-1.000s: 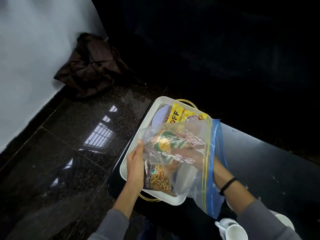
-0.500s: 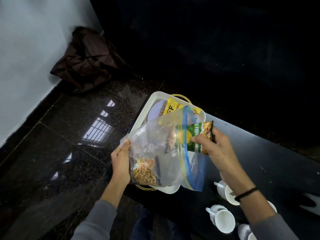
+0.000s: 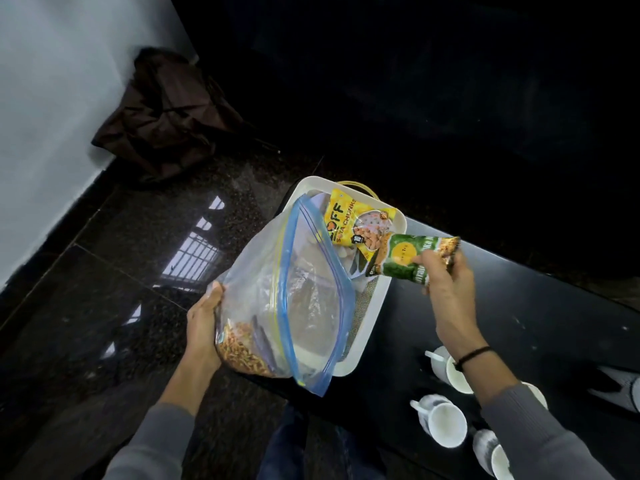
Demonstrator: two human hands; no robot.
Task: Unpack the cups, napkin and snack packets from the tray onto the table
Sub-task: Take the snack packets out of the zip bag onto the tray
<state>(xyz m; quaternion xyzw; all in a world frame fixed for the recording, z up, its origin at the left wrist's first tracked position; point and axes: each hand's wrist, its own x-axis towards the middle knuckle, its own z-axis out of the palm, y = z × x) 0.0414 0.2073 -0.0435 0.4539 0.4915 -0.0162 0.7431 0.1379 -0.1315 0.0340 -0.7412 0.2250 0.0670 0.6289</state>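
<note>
Gripping right hand [image 3: 446,289] holds green snack packet [image 3: 412,259] — creased, glossy.

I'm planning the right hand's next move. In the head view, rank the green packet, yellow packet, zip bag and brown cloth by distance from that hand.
1. Green packet: held in the right hand.
2. Yellow packet: in the tray, just left of it.
3. Zip bag: further left, held by the left hand.
4. Brown cloth: on the floor by the wall.

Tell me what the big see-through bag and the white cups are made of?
The bag looks like thin clear plastic: it crinkles, you see snacks through it, and a blue zip strip edges its mouth. The cups look like glazed ceramic, smooth, white and thick-walled with handles, though hard plastic is possible.
</note>
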